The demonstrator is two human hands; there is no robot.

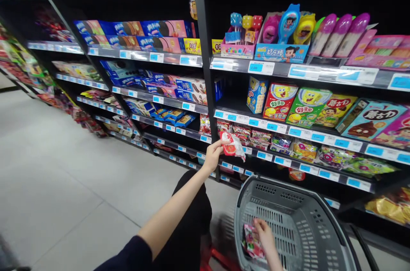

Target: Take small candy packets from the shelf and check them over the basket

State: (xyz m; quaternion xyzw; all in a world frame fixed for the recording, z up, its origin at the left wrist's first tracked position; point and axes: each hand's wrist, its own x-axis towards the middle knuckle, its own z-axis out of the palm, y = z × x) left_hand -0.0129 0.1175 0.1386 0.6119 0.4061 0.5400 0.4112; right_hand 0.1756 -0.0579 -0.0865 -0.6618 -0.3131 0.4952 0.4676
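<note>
My left hand (214, 156) is closed on one end of a small red and white snack packet (233, 146), held out in front of the shelf edge. The packet's far end hangs free to the right. Lower down, my right hand (265, 237) reaches into a grey plastic shopping basket (320, 202). Its fingers are pinched at the top edge of a pink and red snack packet (253, 245) lying against the basket's left side. Part of that packet is hidden behind the hand.
Several similar small packets (241, 133) line the shelf behind my left hand. Snack boxes (279, 101) and toy candies (288, 23) stand on the shelves above. Blue cookie boxes (163, 45) fill shelves left of the upright post (205, 49). Grey floor (80, 168) stretches left.
</note>
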